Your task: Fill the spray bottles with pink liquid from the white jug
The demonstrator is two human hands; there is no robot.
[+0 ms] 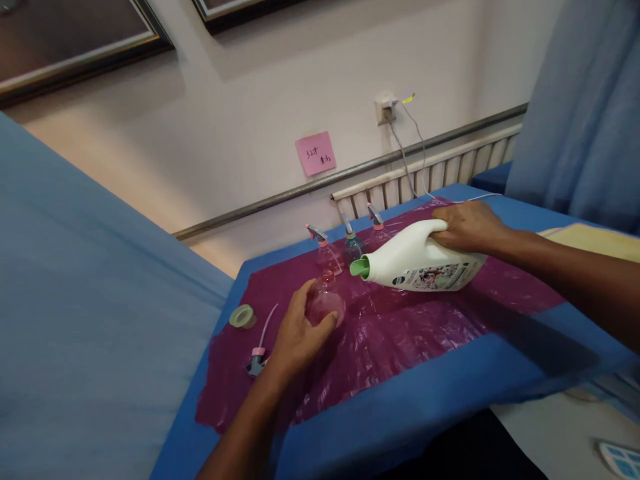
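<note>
My left hand is wrapped round a clear pink spray bottle that stands without its top on the purple plastic sheet. By its handle, my right hand holds a large white jug tipped to the left. The jug's green spout is to the right of the bottle's open neck and a little above it; I see no liquid stream. A grey and pink spray head with its thin tube lies left of my left hand. Beyond it sits a pale green cap.
Behind the open bottle stand a pink spray bottle, a teal spray bottle and another pink one. Blue curtains hang at both sides. A cord runs from the wall socket to the blue-covered table.
</note>
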